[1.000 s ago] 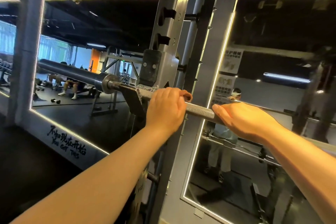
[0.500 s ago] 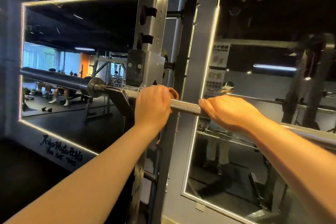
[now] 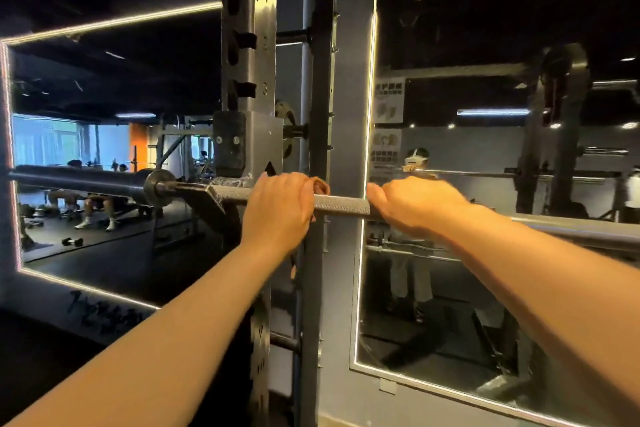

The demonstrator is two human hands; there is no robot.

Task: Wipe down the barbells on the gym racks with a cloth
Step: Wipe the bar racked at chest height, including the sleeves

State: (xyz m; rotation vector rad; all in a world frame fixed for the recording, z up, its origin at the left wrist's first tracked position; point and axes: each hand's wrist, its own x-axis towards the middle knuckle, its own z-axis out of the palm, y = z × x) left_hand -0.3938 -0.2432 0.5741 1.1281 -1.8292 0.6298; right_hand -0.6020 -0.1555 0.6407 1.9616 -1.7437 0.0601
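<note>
My left hand (image 3: 280, 210) is wrapped round an orange cloth (image 3: 321, 185), clamping it on the knurled barbell (image 3: 341, 206) at centre frame. The J-hook (image 3: 214, 194) sits just beside it at 9 o'clock. My right hand (image 3: 415, 206) curls over the bare bar at 3 o'clock, steadying it. Over the last second only my view has swung — both hands have barely shifted, so wiping is, I judge, lingering here, with the stretch toward 3 o'clock still to do.

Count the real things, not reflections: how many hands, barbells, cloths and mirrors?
Hands: 2, left hand and right hand
Barbells: 1, the barbell
Cloths: 1, the cloth under the left hand
Mirrors: 2, left mirror and right mirror
Total: 6
</note>
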